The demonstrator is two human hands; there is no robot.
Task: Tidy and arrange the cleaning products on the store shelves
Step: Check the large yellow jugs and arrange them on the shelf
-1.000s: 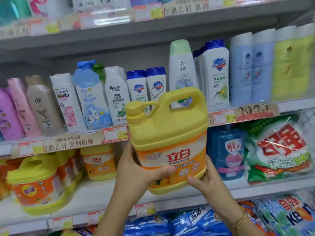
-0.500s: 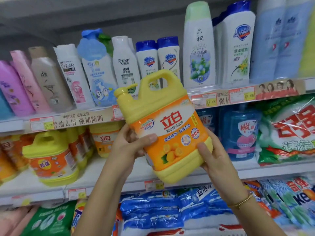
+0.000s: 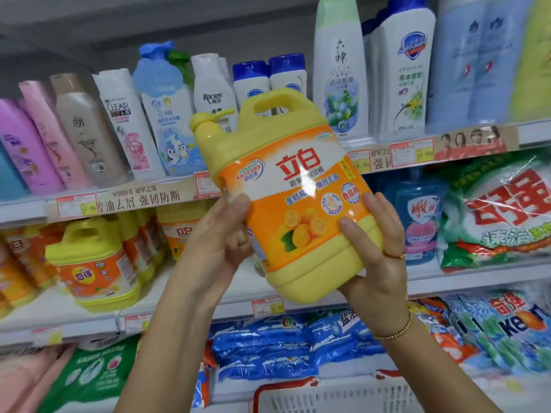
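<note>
A yellow detergent jug (image 3: 286,186) with an orange label, a carry handle and a side cap hangs in the air before the middle shelf (image 3: 185,296), tilted with its top leaning left. My left hand (image 3: 220,234) grips its left side, thumb on the label. My right hand (image 3: 375,251) holds the lower right corner from below, thumb on the front. More yellow jugs (image 3: 98,263) of the same kind stand on the middle shelf to the left.
Shampoo and body-wash bottles (image 3: 208,93) line the upper shelf. A blue bottle (image 3: 417,216) and washing-powder bags (image 3: 501,216) sit at the right of the middle shelf. Blue bags (image 3: 268,347) fill the lower shelf. A white basket (image 3: 328,397) stands below.
The jug has come closer to the camera and tilted further left. My right hand slid lower round its bottom corner. The view has dropped, bringing the basket into sight.
</note>
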